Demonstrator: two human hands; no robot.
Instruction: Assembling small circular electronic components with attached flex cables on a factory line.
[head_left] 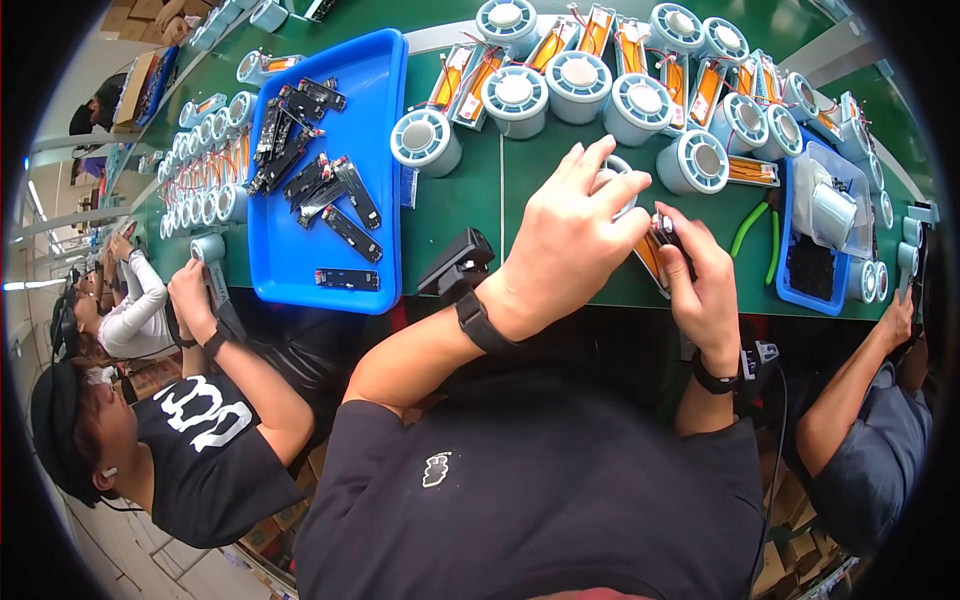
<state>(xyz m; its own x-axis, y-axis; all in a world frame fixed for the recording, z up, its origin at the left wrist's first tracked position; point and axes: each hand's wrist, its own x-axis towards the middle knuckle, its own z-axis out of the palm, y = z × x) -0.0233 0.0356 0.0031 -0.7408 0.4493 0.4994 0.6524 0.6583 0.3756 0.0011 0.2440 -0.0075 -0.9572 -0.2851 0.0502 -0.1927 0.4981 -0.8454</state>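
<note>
The left hand [575, 232] lies with fingers partly spread over a pale blue plastic unit with a round, fan-like head [622, 167], near the front edge of the green table [470, 190]; whether it grips the unit firmly, I cannot tell. The right hand [708, 275] pinches a slim black module [669, 237] between thumb and fingers, just above an orange-faced strip [650, 264] that seems to belong to the unit.

For this close fitting work, it would help to steady the unit against the table, hold the module by its edges and keep any thin wires from getting trapped.

The left hand covers most of the unit, and the right fingers hide much of the module. Any contact between the 2 parts is too small to make out.
</note>
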